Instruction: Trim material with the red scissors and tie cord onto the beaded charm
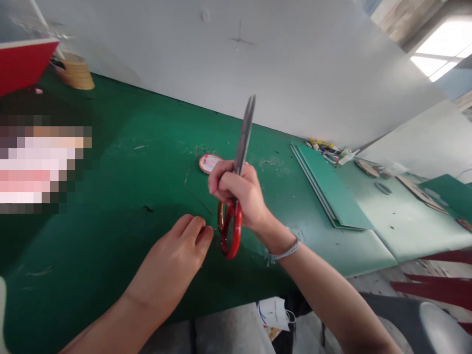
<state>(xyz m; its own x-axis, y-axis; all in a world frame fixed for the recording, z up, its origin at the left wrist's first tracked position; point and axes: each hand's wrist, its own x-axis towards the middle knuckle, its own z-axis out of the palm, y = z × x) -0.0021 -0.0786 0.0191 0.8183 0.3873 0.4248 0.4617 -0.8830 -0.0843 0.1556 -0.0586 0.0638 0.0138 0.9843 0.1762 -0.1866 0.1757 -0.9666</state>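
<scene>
My right hand [239, 196] is closed around a pair of scissors [241, 142] with red handles; the closed steel blades point up and away. My left hand [177, 255] rests on the green table [110, 206], its fingers pressed together in a pinch just left of the red handles. A thin wire or thread runs from those fingertips across the table; what the pinch holds is too small to name. A small round pink and white disc [209, 162] lies on the table just beyond my right hand.
A stack of green sheets [328, 187] lies to the right, with small tools and markers [328, 149] by the white wall. A woven basket [75, 72] and a red box [22, 64] stand at the far left. A blurred patch covers the left side.
</scene>
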